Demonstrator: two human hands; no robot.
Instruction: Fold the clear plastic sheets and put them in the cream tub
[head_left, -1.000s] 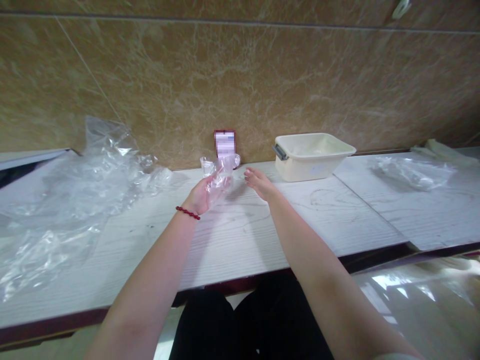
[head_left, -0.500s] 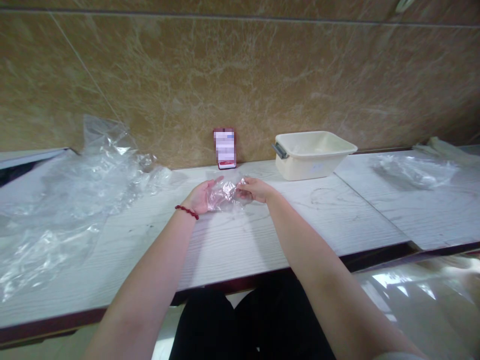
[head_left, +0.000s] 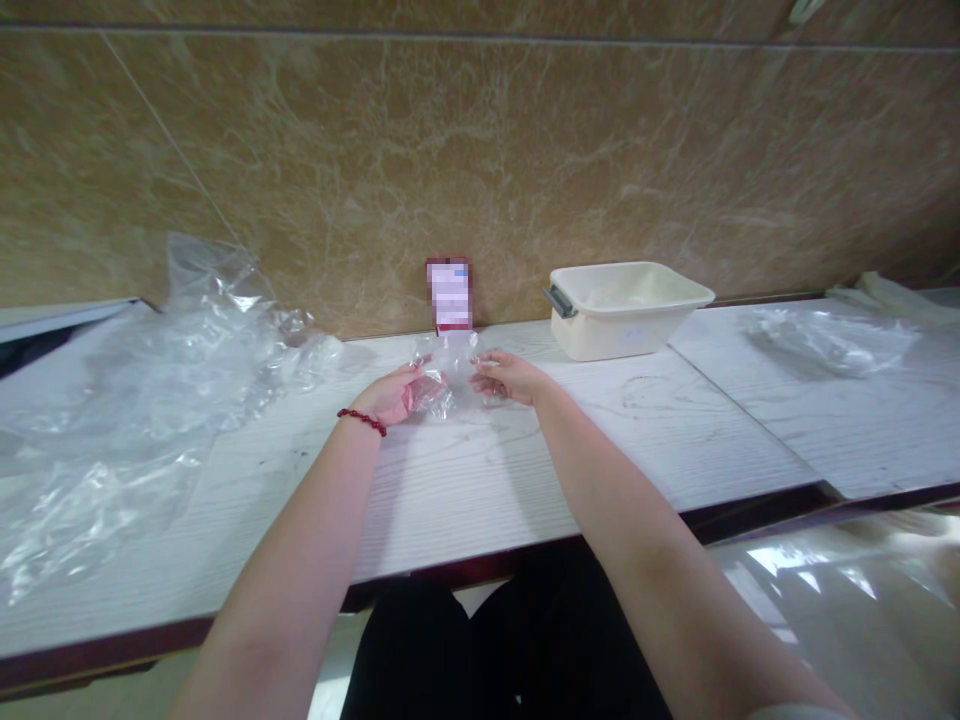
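Between my hands, above the white wood-grain table (head_left: 465, 480), is a crumpled clear plastic bag (head_left: 442, 385). My left hand (head_left: 397, 392), with a red bead bracelet at the wrist, grips the bag's left side. From the right, my right hand (head_left: 508, 378) has its bent fingers and thumb closed on the bag's other side. The film partly covers the fingertips of both hands. Just behind the bag a phone (head_left: 450, 295) with a red edge leans upright against the wall; its screen is blurred and its lower end is partly covered by the bag.
A cream plastic bin (head_left: 622, 330) with a grey handle stands right of my hands, by the marbled wall (head_left: 480, 150). A large heap of clear plastic bags (head_left: 195, 360) spreads over the left side. More clear plastic (head_left: 832, 340) lies far right.
My left hand has moved slightly left and the gap between my hands has widened. The bag has shifted up and now overlaps the phone's lower end. My right hand has hardly moved.
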